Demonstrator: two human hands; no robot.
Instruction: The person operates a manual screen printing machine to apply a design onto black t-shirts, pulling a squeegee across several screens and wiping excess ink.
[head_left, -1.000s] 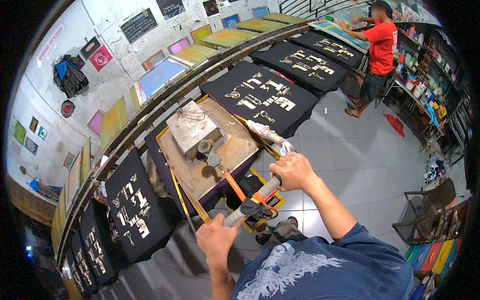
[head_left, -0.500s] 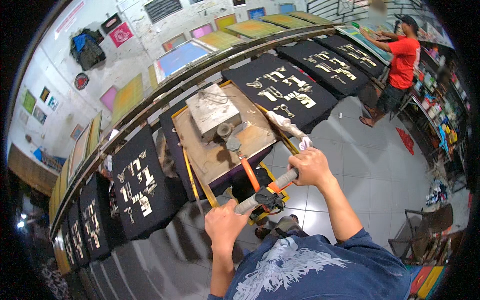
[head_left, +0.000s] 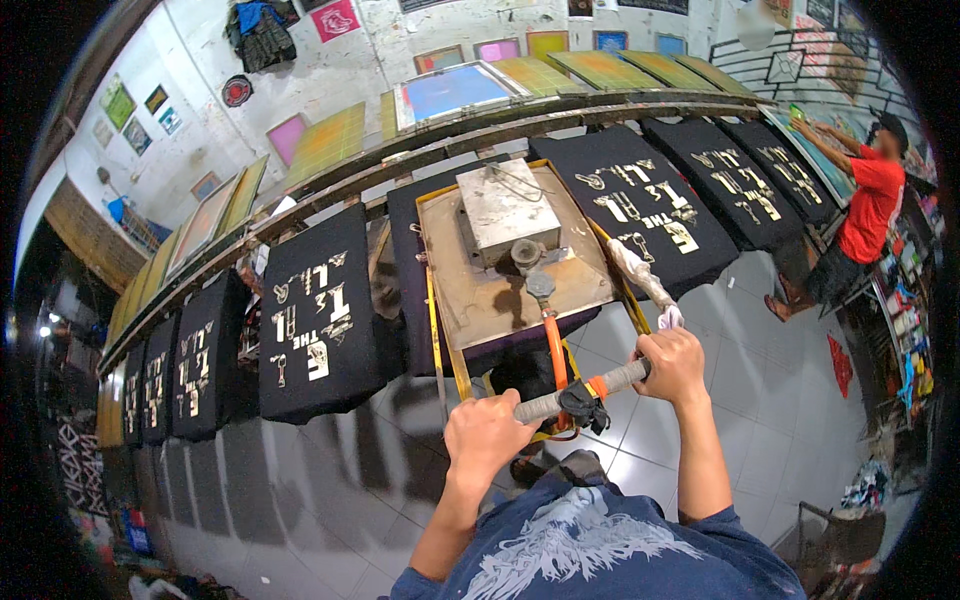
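At left, printed black shirts are spread in a row. The grey-wrapped handlebar is gripped at its left end by the left hand; ahead, a yellow-edged metal hood is set over dark cloth; the right end is clasped by the right hand.

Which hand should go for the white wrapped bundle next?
Right hand, probably: it grips the right end of the handlebar, close to the white wrapped bundle. The left hand holds the other end, farther away. Both are gripping, so the right would have to let go first.
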